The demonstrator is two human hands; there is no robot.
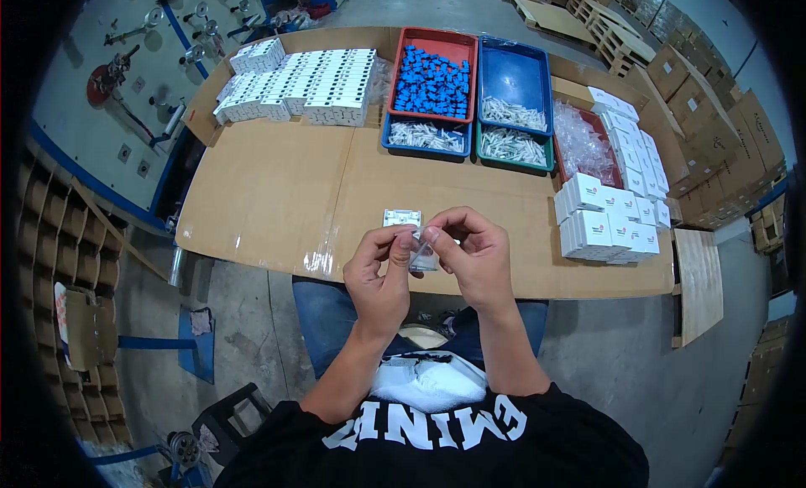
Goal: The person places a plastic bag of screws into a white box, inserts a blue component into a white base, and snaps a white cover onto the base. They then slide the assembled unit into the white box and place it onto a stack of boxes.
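Note:
In the head view, my left hand (382, 274) and my right hand (474, 257) meet above the table's near edge. Thumbs and fingers of both pinch a small clear plastic bag (423, 251); its contents, if any, are hard to make out. Just beyond and partly beneath my fingers lies a small white box (402, 217) with printing on it. The fingers hide part of the bag and of the box.
A cardboard-covered table (269, 186) holds stacked white boxes at back left and white cartons (594, 228) at right. At the back are a red tray (474, 68) of blue parts and blue trays (514, 64) with small white pieces. Plastic bags (581, 144) fill another tray.

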